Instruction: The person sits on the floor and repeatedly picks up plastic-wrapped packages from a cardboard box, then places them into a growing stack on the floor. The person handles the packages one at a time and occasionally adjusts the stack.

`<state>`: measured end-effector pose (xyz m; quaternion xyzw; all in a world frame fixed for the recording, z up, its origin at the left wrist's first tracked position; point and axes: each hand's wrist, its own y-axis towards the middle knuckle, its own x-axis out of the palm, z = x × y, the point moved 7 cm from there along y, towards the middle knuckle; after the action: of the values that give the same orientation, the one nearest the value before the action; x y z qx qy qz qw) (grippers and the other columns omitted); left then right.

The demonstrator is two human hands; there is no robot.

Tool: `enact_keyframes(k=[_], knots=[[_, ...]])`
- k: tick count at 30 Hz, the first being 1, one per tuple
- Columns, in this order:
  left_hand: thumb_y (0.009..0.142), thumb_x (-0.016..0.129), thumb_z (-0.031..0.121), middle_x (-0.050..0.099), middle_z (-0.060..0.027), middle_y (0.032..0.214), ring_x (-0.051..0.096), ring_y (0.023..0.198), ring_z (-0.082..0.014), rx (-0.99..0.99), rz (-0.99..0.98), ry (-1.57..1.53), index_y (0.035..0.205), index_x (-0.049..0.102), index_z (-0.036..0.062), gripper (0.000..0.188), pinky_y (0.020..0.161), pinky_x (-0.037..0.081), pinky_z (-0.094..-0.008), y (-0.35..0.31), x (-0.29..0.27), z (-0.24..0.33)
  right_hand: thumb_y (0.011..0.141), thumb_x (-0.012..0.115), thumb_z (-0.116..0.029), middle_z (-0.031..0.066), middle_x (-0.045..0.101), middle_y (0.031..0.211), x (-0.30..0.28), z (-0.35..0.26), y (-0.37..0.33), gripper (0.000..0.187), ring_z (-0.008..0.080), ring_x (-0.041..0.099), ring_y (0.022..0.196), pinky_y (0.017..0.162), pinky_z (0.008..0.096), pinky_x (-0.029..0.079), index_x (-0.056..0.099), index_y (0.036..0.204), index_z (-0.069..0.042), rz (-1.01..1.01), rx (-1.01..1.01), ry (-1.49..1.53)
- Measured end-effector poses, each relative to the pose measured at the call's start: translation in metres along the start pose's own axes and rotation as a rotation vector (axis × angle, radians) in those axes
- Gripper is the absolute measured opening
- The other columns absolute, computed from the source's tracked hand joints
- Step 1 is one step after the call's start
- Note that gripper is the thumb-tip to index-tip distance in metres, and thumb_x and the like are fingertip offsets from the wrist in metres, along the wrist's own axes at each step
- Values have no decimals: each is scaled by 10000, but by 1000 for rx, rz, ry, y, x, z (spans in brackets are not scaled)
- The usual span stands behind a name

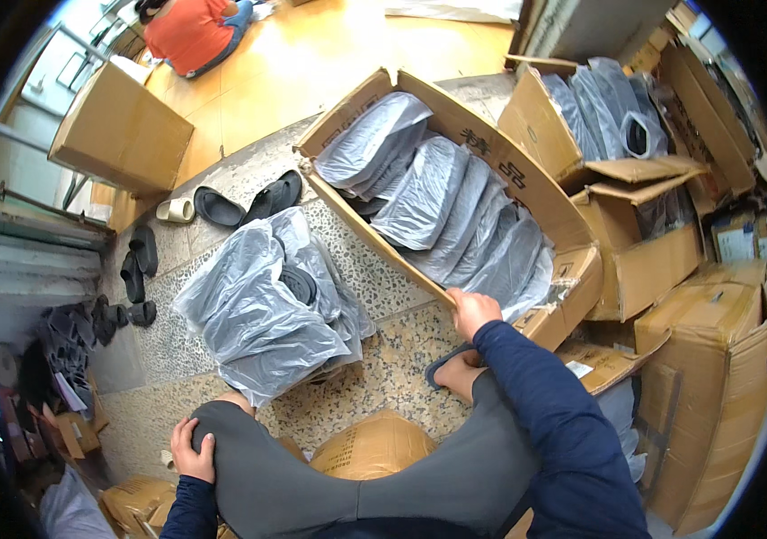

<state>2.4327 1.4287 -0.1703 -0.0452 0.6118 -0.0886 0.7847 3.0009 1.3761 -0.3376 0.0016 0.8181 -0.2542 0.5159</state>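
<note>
My right hand (475, 312) is closed on the near edge of a long open cardboard box (356, 229). Inside it, several bundles wrapped in cloudy plastic bags (442, 193) lie in a row, leaning on one another. What the bags hold is mostly hidden. My left hand (193, 452) lies on my left knee with its fingers apart and nothing in them. In front of that knee, a pile of plastic-bagged items (266, 305) sits low above the floor, and a black shoe sole (298, 284) shows through.
Black slippers (219, 207) and a beige slipper (176, 211) lie on the stone floor. Opened cartons (540, 121) and a taped carton (707, 395) crowd the right. Another carton (123, 130) stands far left. A person in an orange top (187, 38) sits beyond. Between my legs is a carton (374, 445).
</note>
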Motion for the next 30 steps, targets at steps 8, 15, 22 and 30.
enact_keyframes(k=[8, 15, 22, 30], knots=[[806, 619, 137, 571, -203, 1211, 520, 1158, -361, 5, 65, -247, 1093, 614, -26, 330, 1033, 365, -424, -10, -5, -19, 841, 524, -136, 184, 688, 900, 14, -10, -10, 243, 352, 671, 879, 767, 457, 524, 637, 1056, -143, 63, 156, -95], [818, 605, 126, 566, -195, 1235, 518, 1170, -350, 32, 174, -389, 1106, 614, -34, 329, 1037, 364, -415, -30, -4, -42, 905, 455, -161, 143, 696, 1041, 11, -25, -7, 302, 308, 679, 960, 834, 419, 534, 694, 1084, -112, -33, 438, -365], [838, 601, 138, 539, -188, 1288, 496, 1201, -339, 21, 194, -390, 1136, 601, -25, 340, 1055, 344, -419, -42, -4, -55, 800, 676, -339, 186, 690, 1026, 5, -25, -18, 403, 308, 670, 971, 817, 401, 540, 691, 1049, -24, -293, 112, -358], [885, 524, 143, 523, -196, 1314, 472, 1234, -318, -30, 52, -339, 1183, 558, -48, 356, 1082, 303, -417, -40, -5, -53, 817, 605, -616, 260, 563, 1256, 6, 248, 39, 818, 283, 622, 1069, 879, 383, 507, 507, 1312, 27, -7, 739, 296]])
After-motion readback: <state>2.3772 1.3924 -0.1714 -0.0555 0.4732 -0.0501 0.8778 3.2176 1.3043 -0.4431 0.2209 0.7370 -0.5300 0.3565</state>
